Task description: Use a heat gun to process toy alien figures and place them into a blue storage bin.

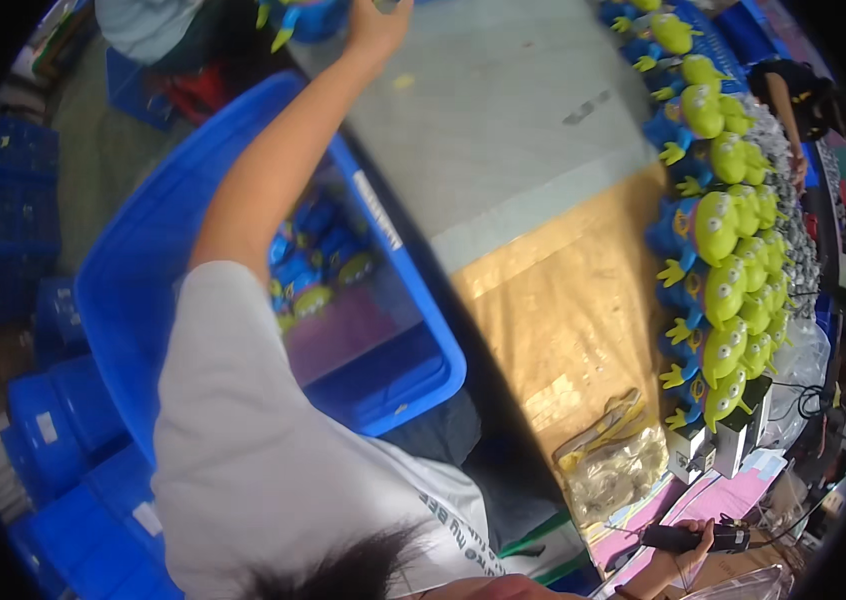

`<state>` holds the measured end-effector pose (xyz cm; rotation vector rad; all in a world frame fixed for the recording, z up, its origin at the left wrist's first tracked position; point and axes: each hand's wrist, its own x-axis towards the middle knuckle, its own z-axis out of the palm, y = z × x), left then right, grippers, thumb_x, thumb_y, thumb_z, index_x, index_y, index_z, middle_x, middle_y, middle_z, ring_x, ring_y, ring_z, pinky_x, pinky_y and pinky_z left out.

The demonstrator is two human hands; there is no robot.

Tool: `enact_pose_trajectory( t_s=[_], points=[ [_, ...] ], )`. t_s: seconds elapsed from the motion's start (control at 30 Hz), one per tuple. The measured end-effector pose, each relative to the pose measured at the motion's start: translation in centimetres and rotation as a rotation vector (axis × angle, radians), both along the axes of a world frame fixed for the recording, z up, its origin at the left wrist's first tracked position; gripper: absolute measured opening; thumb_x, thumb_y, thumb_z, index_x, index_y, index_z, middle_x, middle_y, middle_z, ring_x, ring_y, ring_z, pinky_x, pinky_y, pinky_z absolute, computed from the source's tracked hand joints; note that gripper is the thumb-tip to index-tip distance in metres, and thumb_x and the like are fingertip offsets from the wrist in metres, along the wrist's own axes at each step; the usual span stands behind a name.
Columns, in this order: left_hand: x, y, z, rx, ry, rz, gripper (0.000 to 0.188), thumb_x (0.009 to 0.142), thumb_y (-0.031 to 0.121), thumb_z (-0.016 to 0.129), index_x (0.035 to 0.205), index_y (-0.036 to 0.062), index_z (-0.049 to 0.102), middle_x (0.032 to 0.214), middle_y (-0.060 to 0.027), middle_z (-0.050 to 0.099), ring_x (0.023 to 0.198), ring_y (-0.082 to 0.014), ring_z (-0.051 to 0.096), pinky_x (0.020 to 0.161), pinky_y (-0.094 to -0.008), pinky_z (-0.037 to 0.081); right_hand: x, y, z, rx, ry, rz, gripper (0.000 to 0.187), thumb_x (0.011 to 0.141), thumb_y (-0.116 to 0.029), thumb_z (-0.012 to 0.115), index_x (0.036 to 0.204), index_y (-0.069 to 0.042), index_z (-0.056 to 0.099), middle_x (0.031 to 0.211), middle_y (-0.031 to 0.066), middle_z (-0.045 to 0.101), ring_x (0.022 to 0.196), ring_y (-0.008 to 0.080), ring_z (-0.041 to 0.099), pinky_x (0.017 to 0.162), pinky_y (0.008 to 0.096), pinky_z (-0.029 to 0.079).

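My left arm stretches up to the top edge, where my left hand point(375, 32) is partly cut off and its fingers cannot be made out. Right beside it is a toy figure point(305, 20) in blue and green; whether the hand grips it is unclear. At the lower right my right hand point(688, 558) is closed around a black electric screwdriver point(671, 539), its thin bit pointing left. Below my left arm, a large blue bin point(408, 385) has several blue-and-green figures point(315, 275) lying inside.
Rows of green-headed alien figures point(728, 270) line the right side of the table point(503, 110). Brown sheeting point(563, 310) and a crumpled clear bag point(618, 465) lie on it. Blue crates point(73, 430) stand at left. Another person's arm point(788, 120) shows at far right.
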<state>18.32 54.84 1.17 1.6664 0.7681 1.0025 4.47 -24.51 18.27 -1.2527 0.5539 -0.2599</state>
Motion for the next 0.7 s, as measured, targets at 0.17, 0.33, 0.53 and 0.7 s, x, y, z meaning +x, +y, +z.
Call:
enact_pose_trajectory(
  t_s=[0.17, 0.33, 0.53, 0.7],
  points=[
    [-18.3, -4.4, -3.7, 0.377, -0.131, 0.017, 0.034, 0.090, 0.011, 0.060, 0.120, 0.0004, 0.049, 0.124, -0.0146, 0.052, 0.106, -0.0237, 0.058, 0.087, -0.0342, 0.050, 1.1, 0.1, -0.8, 0.033, 0.067, 0.069, 0.014, 0.084, -0.009, 0.069, 0.086, -0.003, 0.056, 0.075, 0.0041, 0.053, 0.065, 0.0115, 0.051, 0.063, 0.0219, 0.051],
    [-36.5, -6.9, -24.4, 0.103, 0.563, 0.317, 0.047, 0.082, 0.010, 0.066, 0.123, -0.0004, 0.046, 0.115, -0.0209, 0.054, 0.102, -0.0294, 0.058, 0.087, -0.0378, 0.047, 3.0, -0.1, -2.2, 0.047, 0.100, 0.094, 0.014, 0.084, -0.008, 0.069, 0.087, -0.002, 0.056, 0.074, 0.0045, 0.053, 0.066, 0.0123, 0.052, 0.065, 0.0232, 0.052],
    [-32.2, -14.0, -28.7, 0.382, 1.098, -0.039, 0.069, 0.069, 0.014, 0.073, 0.132, 0.0111, 0.044, 0.130, -0.0168, 0.046, 0.126, -0.0371, 0.038, 0.104, -0.0526, 0.031, 2.2, 2.2, -2.1, 0.058, 0.102, 0.096, 0.013, 0.084, -0.007, 0.068, 0.085, -0.002, 0.056, 0.072, 0.0047, 0.054, 0.066, 0.0123, 0.052, 0.065, 0.0236, 0.052],
    [-26.3, -10.4, -28.7, 0.942, 1.647, -0.802, 0.062, 0.088, 0.032, 0.055, 0.145, 0.0316, 0.029, 0.148, -0.0035, 0.033, 0.140, -0.0314, 0.022, 0.103, -0.0649, 0.024, 0.3, 0.5, -1.2, 0.023, 0.102, 0.026, 0.014, 0.085, -0.007, 0.068, 0.084, -0.002, 0.056, 0.073, 0.0044, 0.053, 0.066, 0.0121, 0.051, 0.064, 0.0239, 0.052]
  ],
)
